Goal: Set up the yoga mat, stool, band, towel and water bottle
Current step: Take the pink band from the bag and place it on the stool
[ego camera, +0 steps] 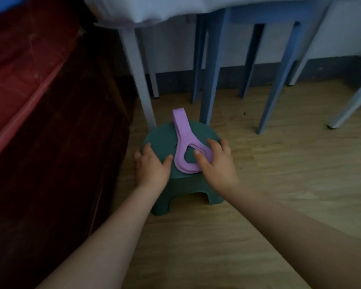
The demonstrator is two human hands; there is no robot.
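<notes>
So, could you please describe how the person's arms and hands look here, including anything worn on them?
Both forearms are bare up to the frame edge: no sleeves show. The left hand and right hand carry no gloves, and I can make out no rings, watch or bracelets in this dim light.

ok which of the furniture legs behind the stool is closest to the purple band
The darker blue leg just right of the band's raised far end; its foot meets the stool's back edge. The pale leg stands left of it.
</notes>
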